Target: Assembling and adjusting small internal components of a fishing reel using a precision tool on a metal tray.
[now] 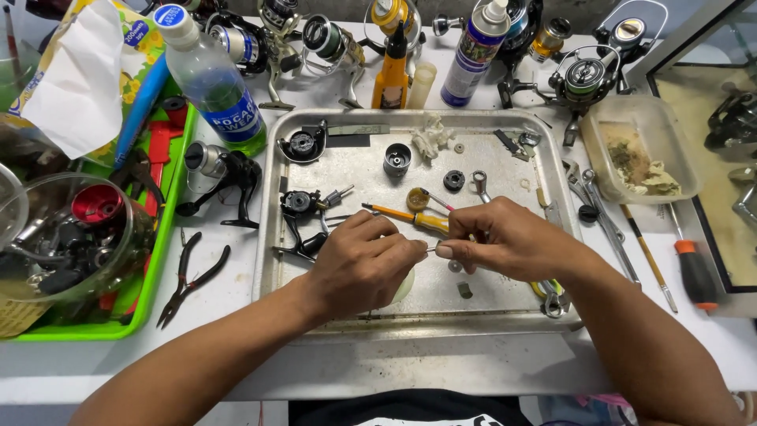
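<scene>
Both hands meet over a metal tray, pinching one small part between them.

Left hand (pixel 359 264) and right hand (pixel 505 241) closed fingertip to fingertip on a thin metal pin (pixel 431 250), held just above the metal tray (pixel 347 170); pin mostly hidden by fingers, exact kind unclear. Just beyond the grip: yellow-handled screwdriver (pixel 410 218), lying flat on the tray. Farther beyond: small black gear (pixel 453 181) and grey spool (pixel 397 158). Left of the grip: stripped black reel body (pixel 301 217). Off the tray, well left: black pliers (pixel 189 278) on the white table (pixel 394 367). Well right: orange-collared screwdriver (pixel 694 272).
</scene>
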